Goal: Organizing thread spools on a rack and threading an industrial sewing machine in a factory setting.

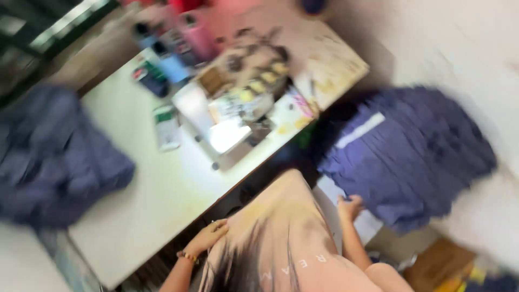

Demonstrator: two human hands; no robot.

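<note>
Beside the white sewing table (pixel 135 216), left hand (pixel 208 238) lies flat, fingers together, on the peach shirt (pixel 281 227) at the lap, right hand (pixel 350 207), grip unclear through blur, touches the blue cloth stack (pixel 411 151); nothing picked up yet.

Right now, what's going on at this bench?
Blurry view. A person sits at a white sewing table. Their left hand rests at the table edge by their lap. The right hand reaches to a stack of dark blue fabric. Another blue pile lies on the table's left.
</note>
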